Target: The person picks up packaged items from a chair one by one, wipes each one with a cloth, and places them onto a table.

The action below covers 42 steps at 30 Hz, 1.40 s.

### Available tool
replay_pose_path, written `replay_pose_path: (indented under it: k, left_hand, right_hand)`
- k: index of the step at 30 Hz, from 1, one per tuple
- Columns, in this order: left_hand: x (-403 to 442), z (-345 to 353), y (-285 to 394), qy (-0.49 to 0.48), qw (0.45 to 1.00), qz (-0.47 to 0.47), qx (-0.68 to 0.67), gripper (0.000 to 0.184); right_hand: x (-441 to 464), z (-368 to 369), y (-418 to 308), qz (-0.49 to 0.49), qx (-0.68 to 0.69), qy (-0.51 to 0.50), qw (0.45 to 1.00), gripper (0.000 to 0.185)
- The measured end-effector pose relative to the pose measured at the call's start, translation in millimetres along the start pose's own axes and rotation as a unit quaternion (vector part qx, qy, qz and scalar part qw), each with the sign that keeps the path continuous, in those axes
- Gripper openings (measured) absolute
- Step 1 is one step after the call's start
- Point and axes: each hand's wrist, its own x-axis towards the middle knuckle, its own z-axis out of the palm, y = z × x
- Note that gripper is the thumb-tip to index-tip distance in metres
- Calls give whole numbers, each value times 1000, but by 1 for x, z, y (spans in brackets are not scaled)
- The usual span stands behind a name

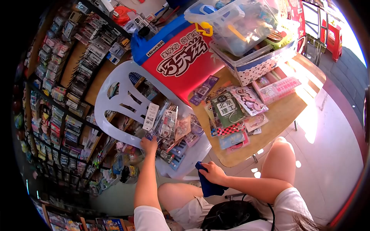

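My left hand [148, 144] is closed on a small purple-blue packet [150, 134] at the left side of a pale plastic chair [103, 98]. Packaged goods lie piled on the seat beside it, among them a white box [150, 116] and a blister pack [168, 124]. Over my lap, my right hand [214, 173] grips a dark blue cloth [210, 186], which hangs down in folds. On the wooden table [227, 152] to the right are a green packet with white lettering [227, 109], a picture-card packet [249, 101] and other flat packets.
Clear plastic bins [241, 27] are stacked at the table's back, above a polka-dot box [254, 69]. A pink box [278, 88] lies in front. Behind the chair stands a red and blue freezer [173, 69]. Shelves of hanging goods [69, 100] fill the left; a black bag [231, 215] rests on my lap.
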Motion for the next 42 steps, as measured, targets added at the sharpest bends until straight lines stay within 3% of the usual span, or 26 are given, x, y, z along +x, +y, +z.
replay_pose_path:
  k: [6, 9, 12, 16, 18, 20, 23, 25, 27, 28, 30, 31, 32, 34, 35, 36, 37, 39, 40, 42]
  left_hand:
    - [4, 4, 24, -90, 993, -41, 64, 81]
    - [0, -6, 50, -152, 979, -111, 84, 88]
    - [31, 29, 9, -156, 979, -114, 61, 77]
    - [34, 0, 0, -132, 965, -153, -166, 54]
    - [48, 1, -24, -143, 935, -211, -245, 53]
    - [35, -35, -5, -145, 886, -277, -344, 46]
    - [-7, -80, 18, -141, 797, -229, -541, 45]
    - [-52, -87, 22, -143, 757, -75, -633, 50]
    - [-131, -103, 43, -190, 744, -45, -639, 61]
    - [-174, -107, 54, -252, 739, -27, -624, 64]
    - [-254, -95, 61, -339, 803, 88, -483, 68]
    - [-278, -85, 74, -328, 802, 94, -491, 70]
    - [-303, -74, 86, -316, 801, 100, -498, 73]
    - [-300, -67, 101, -331, 698, -74, -631, 63]
    - [-291, -62, 103, -340, 618, -151, -692, 60]
    - [-282, -53, 94, -349, 594, -220, -690, 58]
    - [-265, -76, 99, -398, 523, -329, -678, 55]
    - [-244, -67, 81, -428, 518, -230, -704, 57]
    - [-247, -66, 84, -392, 553, -216, -703, 58]
    - [-259, -83, 95, -424, 535, -244, -688, 56]
  right_hand:
    - [4, 3, 2, 7, -13, -3, 1000, 40]
    - [7, 3, 3, 1, -14, -8, 1000, 40]
    - [11, 5, 2, -5, -17, -8, 1000, 40]
    - [13, 9, 0, -9, -22, -12, 1000, 40]
    - [12, 9, -2, -14, -23, -13, 1000, 40]
    - [12, 7, -4, -19, -4, -14, 1000, 41]
    - [16, 10, 5, -60, 46, 13, 997, 41]
    - [19, 12, 1, -46, 171, 10, 984, 41]
    - [23, 4, -11, 24, 368, -29, 929, 41]
    - [25, 1, -11, 44, 402, -28, 914, 42]
    - [26, -3, -16, 81, 473, -26, 877, 42]
    - [24, -3, -16, 100, 505, -26, 857, 42]
    - [20, -2, -14, 79, 432, -24, 898, 41]
    - [11, 7, 0, -20, 267, 34, 963, 42]
    - [6, 11, 5, -72, 179, 63, 979, 43]
    - [-2, 9, 3, -136, 129, 46, 981, 46]
    - [-13, 6, -9, -129, 141, 23, 981, 47]
    - [-28, 8, -17, -223, 72, 5, 972, 48]
    - [-31, 6, -20, -222, 67, 15, 973, 46]
    - [-31, -2, -27, -189, 39, 65, 979, 43]
